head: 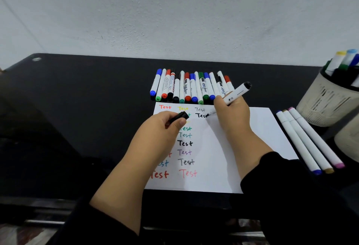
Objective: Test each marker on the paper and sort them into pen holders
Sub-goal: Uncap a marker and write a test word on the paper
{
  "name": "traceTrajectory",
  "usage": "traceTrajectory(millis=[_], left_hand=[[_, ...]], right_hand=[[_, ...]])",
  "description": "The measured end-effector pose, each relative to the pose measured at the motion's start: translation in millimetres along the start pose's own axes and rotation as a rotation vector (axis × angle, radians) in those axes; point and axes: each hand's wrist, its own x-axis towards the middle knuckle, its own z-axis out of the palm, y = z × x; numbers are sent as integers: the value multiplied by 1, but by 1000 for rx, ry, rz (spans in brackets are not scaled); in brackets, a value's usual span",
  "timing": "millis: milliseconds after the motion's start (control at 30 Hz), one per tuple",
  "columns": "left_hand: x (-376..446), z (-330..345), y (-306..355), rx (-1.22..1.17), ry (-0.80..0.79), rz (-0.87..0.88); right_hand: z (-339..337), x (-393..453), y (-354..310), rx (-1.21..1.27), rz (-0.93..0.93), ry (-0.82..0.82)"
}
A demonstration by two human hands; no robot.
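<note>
A white sheet of paper [242, 157] lies on the black table, covered with several coloured "Test" words. My right hand [232, 116] grips a white marker with a black end [238, 93], its tip on the paper at a fresh black "Test". My left hand [161, 128] pinches the marker's black cap [179, 117] above the sheet's left part. Behind the paper, several whiteboard markers [190, 87] lie in a row. Three white markers [307, 143] lie right of the sheet. A cream pen holder [326, 101] at the far right holds several markers.
A second cream holder [348, 142] shows partly at the right edge, below the first. The black glossy table [77, 118] runs to a white wall behind. My dark sleeves cover both forearms near the table's front edge.
</note>
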Motion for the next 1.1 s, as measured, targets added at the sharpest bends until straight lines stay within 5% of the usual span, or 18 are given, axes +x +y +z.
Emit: traceTrajectory(millis=[433,833,1100], left_hand=[[-7,-8,0,-57,-69,15],[-27,-10,10,-117,-80,141],[-25,-15,8,-105,-66,126]], right_hand=[[-25,-27,-46,407,141,-219],[-26,-65,-47,327,63,-317],[-29,-64,-39,396,167,-484]])
